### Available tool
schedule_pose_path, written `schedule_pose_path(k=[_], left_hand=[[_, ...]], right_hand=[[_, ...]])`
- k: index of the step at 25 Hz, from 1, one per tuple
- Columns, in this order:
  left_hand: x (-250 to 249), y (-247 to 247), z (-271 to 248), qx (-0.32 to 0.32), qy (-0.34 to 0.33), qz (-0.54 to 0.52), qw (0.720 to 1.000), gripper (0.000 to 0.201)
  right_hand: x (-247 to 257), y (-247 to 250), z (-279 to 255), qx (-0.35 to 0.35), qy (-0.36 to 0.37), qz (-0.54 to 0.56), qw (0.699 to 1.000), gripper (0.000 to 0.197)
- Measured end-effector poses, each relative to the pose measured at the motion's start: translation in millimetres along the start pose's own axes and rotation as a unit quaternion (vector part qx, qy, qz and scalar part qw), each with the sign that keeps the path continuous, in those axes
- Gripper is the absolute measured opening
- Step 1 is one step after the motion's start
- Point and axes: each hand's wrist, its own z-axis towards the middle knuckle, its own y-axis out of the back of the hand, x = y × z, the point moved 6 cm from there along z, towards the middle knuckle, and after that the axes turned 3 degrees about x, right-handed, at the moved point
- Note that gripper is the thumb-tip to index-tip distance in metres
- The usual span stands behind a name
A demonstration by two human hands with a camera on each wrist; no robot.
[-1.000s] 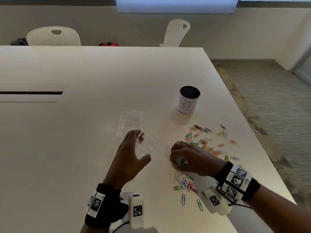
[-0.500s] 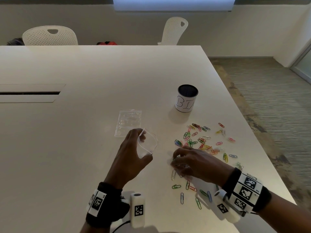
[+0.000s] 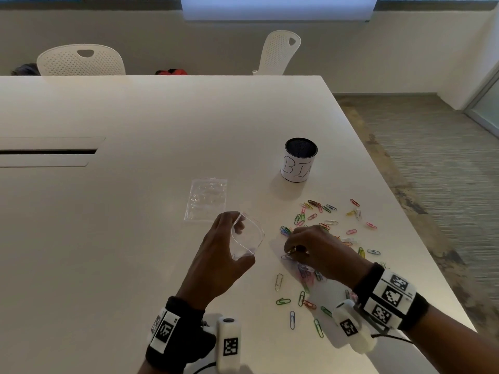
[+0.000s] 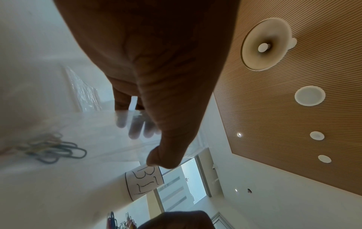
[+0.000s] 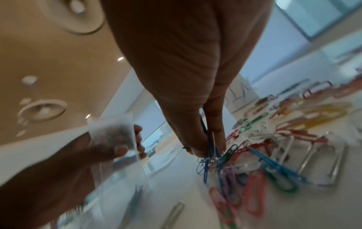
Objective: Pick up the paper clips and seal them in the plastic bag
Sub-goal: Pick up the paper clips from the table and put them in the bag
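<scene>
My left hand (image 3: 226,255) holds a small clear plastic bag (image 3: 249,237) with its mouth spread wide, just above the table. In the left wrist view the plastic bag (image 4: 101,133) has several paper clips (image 4: 53,148) inside. To its right, my right hand (image 3: 310,248) pinches a bunch of blue and white paper clips (image 5: 210,156) between thumb and fingers, low over the table. Many coloured paper clips (image 3: 324,214) lie scattered on the white table (image 3: 135,238) around and behind that hand, with more paper clips (image 3: 293,314) near the front edge.
A stack of spare clear bags (image 3: 206,199) lies flat behind my left hand. A white cup with a dark rim (image 3: 298,163) stands behind the clips. The table's right edge runs close to the clips. Two white chairs (image 3: 81,60) stand at the far side.
My right hand has slid back toward me over the clips and gathered a bunch in its fingertips. The left hand has kept the bag held wide in the same spot.
</scene>
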Motion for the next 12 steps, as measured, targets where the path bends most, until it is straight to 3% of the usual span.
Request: schedule_pose_path(k=[2,5,9,12], left_hand=[[-1,-2,0,0.004,0.001,-0.004,1.000,0.057],[-2,-4,0,0.010,-0.002,-0.005,1.000,0.058],[-2,-7,2,0.019,-0.001,-0.004,1.000,0.060],[-1,-9,2,0.023,-0.005,0.006,1.000,0.063]], right_hand=[[-14,10,-1,-0.039,-0.056,0.077,0.995,0.018],[-24,25,-6,-0.094,-0.128,0.237,0.958,0.019],[-6,50,-10,-0.141,-0.124,0.371,0.909,0.018],[21,67,-8,-0.164,-0.099,0.408,0.893,0.018]])
